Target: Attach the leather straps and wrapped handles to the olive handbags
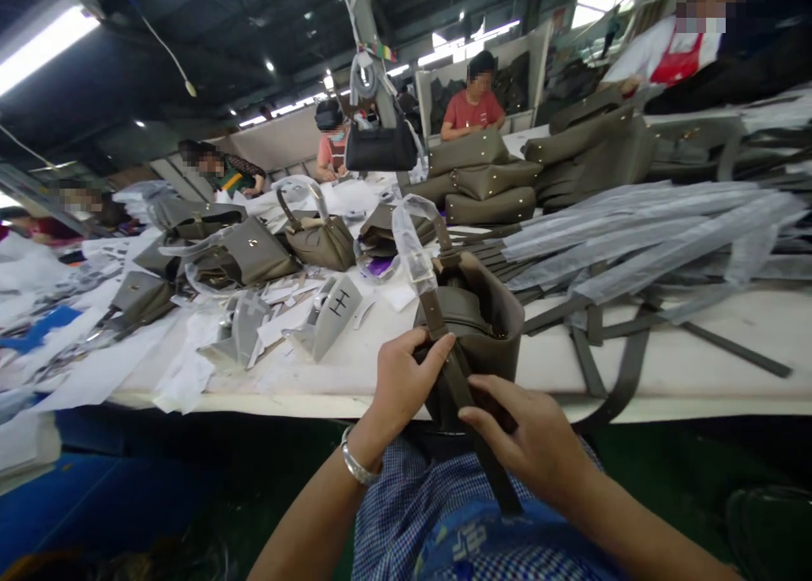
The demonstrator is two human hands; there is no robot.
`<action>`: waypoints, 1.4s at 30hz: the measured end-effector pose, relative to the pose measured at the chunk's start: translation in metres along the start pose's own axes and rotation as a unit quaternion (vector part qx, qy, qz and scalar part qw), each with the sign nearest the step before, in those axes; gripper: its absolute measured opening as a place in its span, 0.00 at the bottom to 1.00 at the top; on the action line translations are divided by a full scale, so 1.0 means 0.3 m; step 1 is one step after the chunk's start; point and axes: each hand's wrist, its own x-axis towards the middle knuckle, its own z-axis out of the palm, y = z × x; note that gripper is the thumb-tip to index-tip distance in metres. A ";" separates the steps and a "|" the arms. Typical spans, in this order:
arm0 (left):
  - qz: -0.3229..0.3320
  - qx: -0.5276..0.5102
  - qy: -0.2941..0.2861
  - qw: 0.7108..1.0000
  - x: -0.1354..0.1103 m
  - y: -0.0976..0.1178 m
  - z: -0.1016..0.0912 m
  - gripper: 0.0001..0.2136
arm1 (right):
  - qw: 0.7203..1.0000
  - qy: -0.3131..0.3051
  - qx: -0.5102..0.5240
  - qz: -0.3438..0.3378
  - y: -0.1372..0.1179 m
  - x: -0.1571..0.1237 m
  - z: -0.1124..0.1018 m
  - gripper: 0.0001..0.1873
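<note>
An olive-brown handbag (501,310) sits at the table's front edge, its top gaping and its handle partly wrapped in clear plastic. A flat strap (491,463) of the same colour runs down from the bag's side toward my lap. My left hand (409,374) pinches the upper part of this strap against the bag, thumb on top. Just below and to the right, my right hand (523,420) grips the strap's edge between thumb and fingers. The fingertips behind the strap are hidden.
Plastic-wrapped straps (660,234) lie in a heap on the right. Stacked bags (488,175) stand behind them. More handbags (254,251) and grey blocks (326,315), one marked "H", are on the left of the white table (381,395). Several people work beyond.
</note>
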 end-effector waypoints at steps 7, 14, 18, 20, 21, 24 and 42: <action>0.008 0.001 -0.031 0.999 -0.024 0.090 0.071 0.17 | 0.980 -0.022 0.124 0.154 0.002 0.021 -0.033 0.18; -0.016 0.010 -0.057 0.998 -0.040 0.117 0.113 0.18 | 0.951 -0.042 0.230 0.203 0.032 -0.014 -0.072 0.18; -0.031 0.003 -0.069 0.997 -0.042 0.120 0.136 0.18 | 0.939 -0.046 0.264 0.215 0.052 -0.019 -0.085 0.18; -0.038 0.000 -0.071 0.997 -0.039 0.121 0.143 0.18 | 0.939 -0.049 0.260 0.218 0.065 -0.021 -0.084 0.19; -0.041 0.001 -0.072 0.997 -0.038 0.121 0.146 0.17 | 0.939 -0.053 0.257 0.221 0.071 -0.022 -0.081 0.20; -0.045 0.012 -0.071 0.996 -0.036 0.121 0.151 0.17 | 0.940 -0.052 0.243 0.233 0.085 -0.025 -0.068 0.22; 0.018 0.044 -0.050 0.998 -0.052 0.064 0.190 0.07 | 0.953 -0.024 0.165 0.255 0.103 -0.014 -0.026 0.22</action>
